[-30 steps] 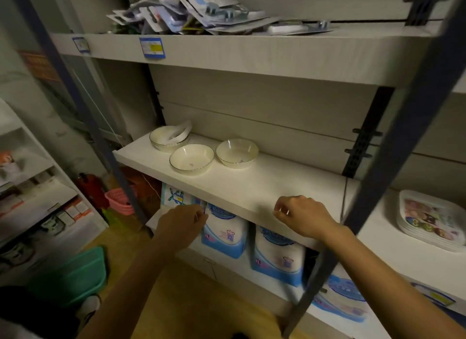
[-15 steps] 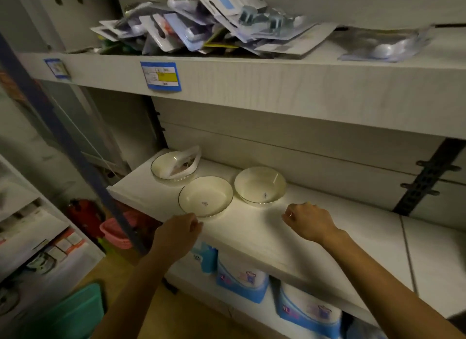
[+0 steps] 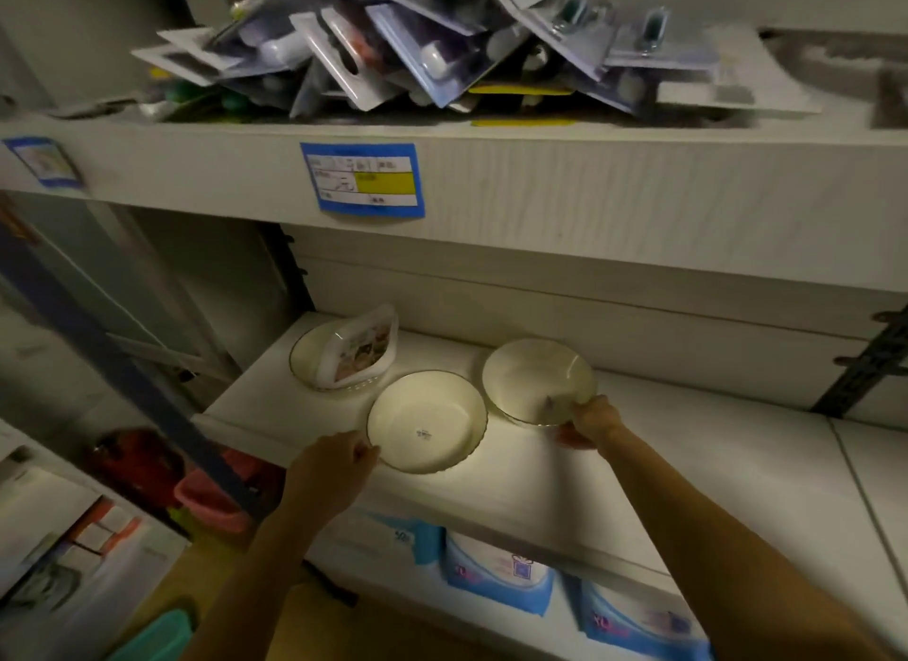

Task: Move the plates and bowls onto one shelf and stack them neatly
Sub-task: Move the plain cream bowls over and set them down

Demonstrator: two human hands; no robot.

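A person's right hand (image 3: 592, 422) closed thumb and fingers on the near rim of a pale bowl (image 3: 538, 380), tipped up on its far side at the back of a white shelf (image 3: 688, 468). The left hand (image 3: 334, 466), curled, met the near-left rim of a second bowl (image 3: 426, 420) sitting flat just beside the first; whether it had truly gripped the rim could not be told. A third bowl (image 3: 314, 353), further left near the shelf's corner, carried a small rectangular tray (image 3: 361, 348) propped inside it at a tilt.

The risk lay in the rim pinch: glazed bowls held by one edge could slip or knock together as they were nested, and the two were already almost touching. The leaning tray could slide out if its bowl was nudged.

The shelf was smooth and otherwise bare to the right, its front edge close to the middle bowl. Overhead, packaged goods (image 3: 442, 46) lay heaped on an upper shelf bearing a blue price label (image 3: 362, 178); blue-and-white packs (image 3: 496, 567) stood below. The room was dim.
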